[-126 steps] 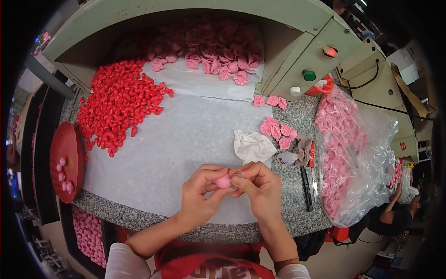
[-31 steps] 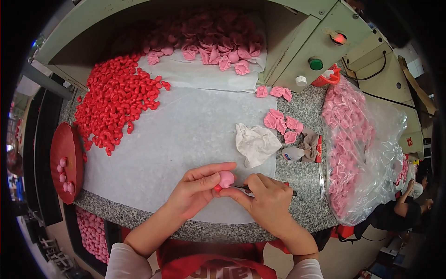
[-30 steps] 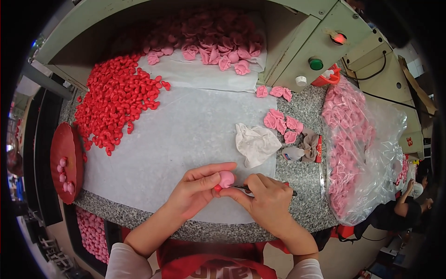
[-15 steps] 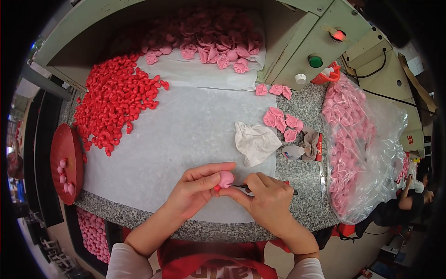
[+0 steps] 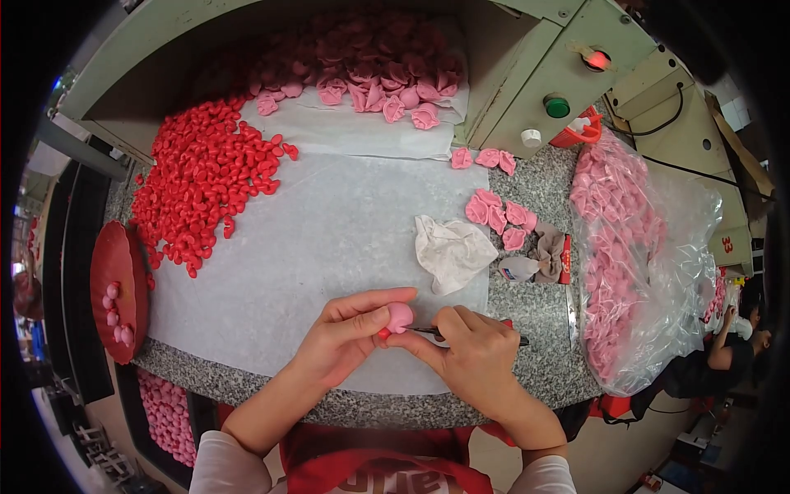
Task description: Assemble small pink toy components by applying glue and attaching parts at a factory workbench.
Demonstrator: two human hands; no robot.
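Observation:
Between the thumb and fingers of my left hand [image 5: 350, 329] is a small rounded pink piece [image 5: 400, 316], with a bit of red [image 5: 384, 333] at its lower left. My right hand [image 5: 477, 350] is closed round a slim dark metal tool [image 5: 424, 330], whose tip meets the pink piece. The tool's dark rear end shows past my knuckles; its kind is hidden by the fingers. Both hands are over the front of the white paper sheet [image 5: 313, 239]. A crumpled white cloth [image 5: 453, 253] lies just beyond them.
Small red pieces [image 5: 206, 173] are heaped at left, beside a red dish [image 5: 119, 329] holding several pink pieces. Pink flower-like pieces [image 5: 395, 90] pile up at the back; several more [image 5: 496, 218] lie right of the cloth. A clear bag of pink pieces [image 5: 613, 247] stands right, near a green machine [image 5: 527, 90].

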